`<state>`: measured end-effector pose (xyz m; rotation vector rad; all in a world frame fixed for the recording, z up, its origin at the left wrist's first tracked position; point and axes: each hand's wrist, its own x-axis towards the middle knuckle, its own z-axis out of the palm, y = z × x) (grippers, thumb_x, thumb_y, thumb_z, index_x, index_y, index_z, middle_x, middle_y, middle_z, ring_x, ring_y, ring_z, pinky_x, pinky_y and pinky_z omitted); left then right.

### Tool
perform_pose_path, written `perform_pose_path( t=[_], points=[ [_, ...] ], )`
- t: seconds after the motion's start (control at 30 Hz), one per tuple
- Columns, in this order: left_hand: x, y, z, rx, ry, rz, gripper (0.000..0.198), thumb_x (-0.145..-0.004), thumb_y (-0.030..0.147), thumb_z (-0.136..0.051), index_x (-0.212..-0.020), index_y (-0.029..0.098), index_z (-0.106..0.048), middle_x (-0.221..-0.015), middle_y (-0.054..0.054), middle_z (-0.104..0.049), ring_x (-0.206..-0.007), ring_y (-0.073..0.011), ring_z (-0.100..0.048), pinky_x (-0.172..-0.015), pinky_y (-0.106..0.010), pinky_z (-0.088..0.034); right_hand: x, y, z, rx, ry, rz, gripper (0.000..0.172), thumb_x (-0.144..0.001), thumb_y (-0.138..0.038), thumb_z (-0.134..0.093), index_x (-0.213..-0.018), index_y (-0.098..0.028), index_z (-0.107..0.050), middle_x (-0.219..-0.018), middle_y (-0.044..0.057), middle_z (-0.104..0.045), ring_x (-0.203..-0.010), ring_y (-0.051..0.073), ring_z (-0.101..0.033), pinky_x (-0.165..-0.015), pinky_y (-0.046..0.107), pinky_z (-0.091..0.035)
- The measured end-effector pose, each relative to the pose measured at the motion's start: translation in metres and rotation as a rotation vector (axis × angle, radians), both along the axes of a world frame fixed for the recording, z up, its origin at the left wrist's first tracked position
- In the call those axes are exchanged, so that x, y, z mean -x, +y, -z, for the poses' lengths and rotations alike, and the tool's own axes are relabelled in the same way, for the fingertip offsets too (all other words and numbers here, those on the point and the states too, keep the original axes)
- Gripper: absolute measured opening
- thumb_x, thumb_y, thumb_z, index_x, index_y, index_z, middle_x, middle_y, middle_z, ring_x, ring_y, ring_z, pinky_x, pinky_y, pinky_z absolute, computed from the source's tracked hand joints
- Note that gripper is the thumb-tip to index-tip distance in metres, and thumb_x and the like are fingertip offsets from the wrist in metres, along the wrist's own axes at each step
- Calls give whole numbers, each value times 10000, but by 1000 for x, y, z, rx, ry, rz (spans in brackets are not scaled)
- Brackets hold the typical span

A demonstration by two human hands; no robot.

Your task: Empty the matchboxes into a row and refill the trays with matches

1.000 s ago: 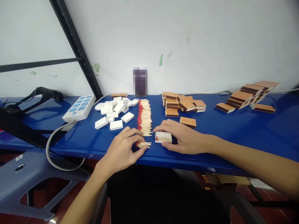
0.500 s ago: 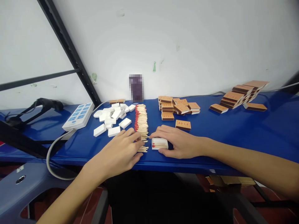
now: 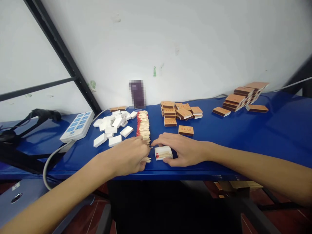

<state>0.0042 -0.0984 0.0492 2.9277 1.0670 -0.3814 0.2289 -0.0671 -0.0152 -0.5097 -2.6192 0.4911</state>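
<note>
My left hand (image 3: 133,154) is closed at the near end of a long row of red-tipped matches (image 3: 143,125), its fingers curled down over some of them. Pale stick ends show below its fingers; how many it grips is hidden. My right hand (image 3: 180,149) rests on the table around a white matchbox tray (image 3: 159,149), thumb at the near side and index finger stretched past the far side. Inside that tray lie a few matches, red heads to the left. Just beyond the right hand sits an orange-brown matchbox (image 3: 186,130).
White trays (image 3: 115,140) lie heaped left of the matches. Several matchboxes (image 3: 170,112) are piled behind, with another stack (image 3: 235,99) at the far right. A power strip (image 3: 77,126), black straps (image 3: 39,114) and a blurred dark object (image 3: 137,94) stand on the blue table (image 3: 231,139).
My left hand's fingers have drawn together and curled over the near matches. My right hand stays at the tray. The whole view has shifted slightly.
</note>
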Motion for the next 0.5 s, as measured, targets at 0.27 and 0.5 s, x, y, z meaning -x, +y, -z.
perform_pose_path(
  t=[0.27,0.5],
  points=[
    [-14,9,-6,58,108,-24,78,-690,177,-602,-616,172,-579,-631,-55,-629,-553,-193,-572,-487,-303,-335,-3,0,-1,26,-19,39,478,-817,-276,-652,-1259,-179,-497,-1015,62,-609,-900,210,-577,-805,356,-475],
    [-6,11,0,61,10,-31,59,-666,127,-569,-692,173,-594,-730,-65,-678,-645,-216,-634,-543,-298,-398,-3,0,-4,19,-19,54,515,-821,-282,-652,-1295,-187,-475,-1006,67,-620,-881,216,-589,-780,353,-480]
  ],
)
